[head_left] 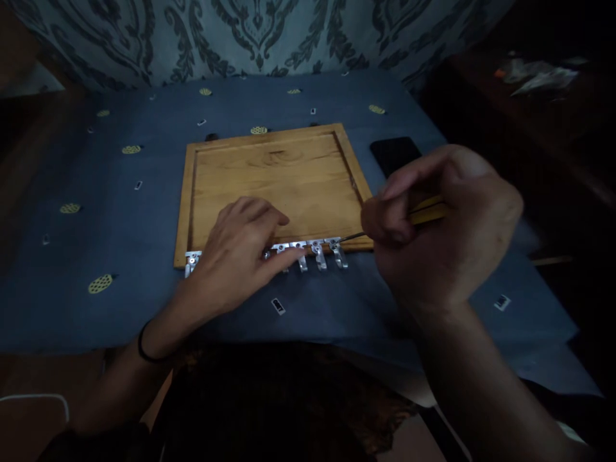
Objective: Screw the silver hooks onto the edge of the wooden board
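Observation:
A wooden board [269, 186] with a raised frame lies on the table. Along its near edge runs a row of silver metal hooks [318, 255], partly covered by my left hand [245, 247]. That hand rests over the strip with its fingers spread and the thumb stretched along the hooks. My right hand [443, 224] is closed around a screwdriver with a yellow handle [427, 212]. The thin shaft points left, and its tip meets the rightmost hook near its screw. How the fingers wrap the handle is partly hidden.
A blue cloth [158, 224] with yellow pineapple shapes covers the table. Behind the right hand lies a black phone-like slab [395, 154]. A patterned curtain [260, 38] hangs at the back. Crumpled clear plastic [541, 76] sits on a dark surface at the right.

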